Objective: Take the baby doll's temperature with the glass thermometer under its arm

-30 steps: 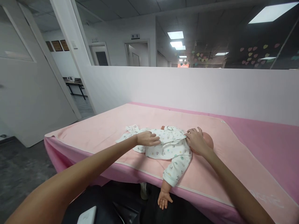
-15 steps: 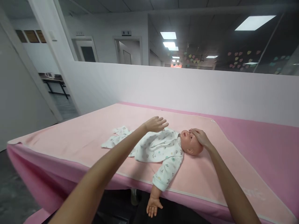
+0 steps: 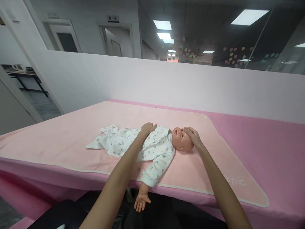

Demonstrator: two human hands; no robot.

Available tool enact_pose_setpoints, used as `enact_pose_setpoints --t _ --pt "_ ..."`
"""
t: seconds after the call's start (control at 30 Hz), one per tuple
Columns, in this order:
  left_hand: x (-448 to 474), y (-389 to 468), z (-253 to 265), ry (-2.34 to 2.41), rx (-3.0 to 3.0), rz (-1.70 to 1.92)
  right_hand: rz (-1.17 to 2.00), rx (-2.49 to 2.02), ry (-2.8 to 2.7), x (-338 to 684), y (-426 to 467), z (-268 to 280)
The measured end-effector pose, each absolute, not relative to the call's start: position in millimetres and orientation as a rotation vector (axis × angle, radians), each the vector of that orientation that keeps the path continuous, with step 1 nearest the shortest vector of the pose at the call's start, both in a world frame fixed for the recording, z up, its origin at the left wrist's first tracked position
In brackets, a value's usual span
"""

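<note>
"How is the doll [image 3: 156,149] laid?"
"Face up on the mat [image 3: 190,171], crosswise, head [image 3: 182,144] rightmost."
"What is set nearest the head?"
"The right hand [image 3: 193,136], laid unclenched over the brow; from it the body is stretched leftward. The left hand [image 3: 148,128] is set at the trunk; its grip cannot be told."

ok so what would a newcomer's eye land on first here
Probably the baby doll lying on the peach mat, one arm hanging past the mat's near edge. Then the right hand on the doll's head and the left hand over its torso.
</note>
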State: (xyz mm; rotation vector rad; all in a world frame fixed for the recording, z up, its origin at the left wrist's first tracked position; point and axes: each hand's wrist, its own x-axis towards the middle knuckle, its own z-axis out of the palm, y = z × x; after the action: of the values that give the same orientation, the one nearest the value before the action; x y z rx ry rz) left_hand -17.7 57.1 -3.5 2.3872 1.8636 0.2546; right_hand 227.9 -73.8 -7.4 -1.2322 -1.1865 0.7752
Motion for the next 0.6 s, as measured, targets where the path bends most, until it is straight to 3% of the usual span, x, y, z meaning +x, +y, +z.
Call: enact_pose_setpoints --t 0.6 --pt "-25.1 39.9 1.8 1.801 2.239 0.21 0.546 -1.291 -0.841 253.0 -64.7 -24.1"
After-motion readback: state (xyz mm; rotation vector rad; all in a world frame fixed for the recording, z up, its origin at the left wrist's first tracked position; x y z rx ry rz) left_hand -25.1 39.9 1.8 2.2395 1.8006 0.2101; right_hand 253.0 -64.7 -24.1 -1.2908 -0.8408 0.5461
